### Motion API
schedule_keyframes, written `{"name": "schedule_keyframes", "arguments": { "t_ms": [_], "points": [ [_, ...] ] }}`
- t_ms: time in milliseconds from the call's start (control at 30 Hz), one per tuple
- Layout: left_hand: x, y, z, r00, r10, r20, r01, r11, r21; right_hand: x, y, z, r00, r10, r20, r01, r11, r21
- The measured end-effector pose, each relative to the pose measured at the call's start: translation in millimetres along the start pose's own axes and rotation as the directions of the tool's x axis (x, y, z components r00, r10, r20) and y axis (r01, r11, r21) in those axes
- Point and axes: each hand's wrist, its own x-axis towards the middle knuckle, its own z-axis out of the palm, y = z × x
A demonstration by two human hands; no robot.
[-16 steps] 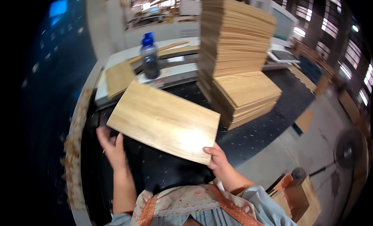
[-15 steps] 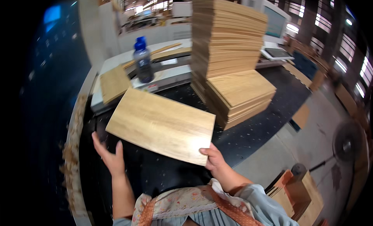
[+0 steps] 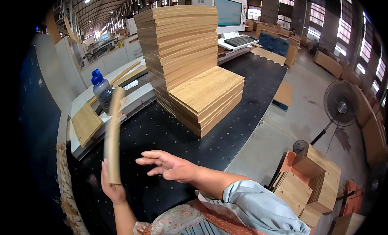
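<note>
A light wood-grain board [image 3: 113, 140] stands on edge, seen nearly edge-on and smeared by motion. My left hand [image 3: 112, 187] grips its lower end. To the right of the board, my right hand [image 3: 169, 167] is empty, its fingers apart and pointing left, over the black dotted table [image 3: 161, 132]. Beyond my hands rises a tall stack of wood-grain boards [image 3: 184, 45]. A lower stack of the same boards [image 3: 208, 89] adjoins its near right side.
A blue-capped bottle [image 3: 103, 91] and a loose board [image 3: 86, 124] are at the table's left. A monitor [image 3: 228, 12] and keyboard [image 3: 238, 41] stand behind the stacks. On the right are a black fan [image 3: 341, 105] and more wooden panels [image 3: 293, 190] near the floor.
The board has turned from lying face-up to standing on edge and moved left. My left hand has taken hold of it; my right hand has let go. The view has swung right.
</note>
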Motion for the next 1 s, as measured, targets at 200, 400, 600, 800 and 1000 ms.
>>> {"name": "schedule_keyframes", "arguments": {
  "t_ms": [200,400,600,800,1000],
  "points": [
    [-23.4,-22.2,-11.1,0.820,-0.552,-0.151,0.231,0.560,-0.796,-23.7,53.3,-37.5,0.720,-0.162,-0.675,-0.383,0.718,-0.581],
    [-73.1,-40.5,1.5,0.518,-0.842,0.153,0.305,0.014,-0.952,-58.7,83.1,-48.4,0.671,0.434,-0.601,-0.260,0.897,0.357],
    [-131.7,-38.1,20.5,0.507,-0.768,0.391,0.323,-0.252,-0.912,-63.9,112.0,-48.3,0.656,0.509,-0.558,-0.310,0.855,0.416],
    [-146.2,-26.4,13.2,0.530,-0.662,0.531,0.517,-0.244,-0.820,-60.0,101.7,-75.9,0.660,0.559,-0.502,-0.359,0.822,0.442],
    [-135.2,-21.2,15.4,0.482,-0.563,0.671,0.716,-0.187,-0.672,-61.3,96.0,-113.0,0.663,0.645,-0.379,-0.402,0.734,0.547]
  ]
}}
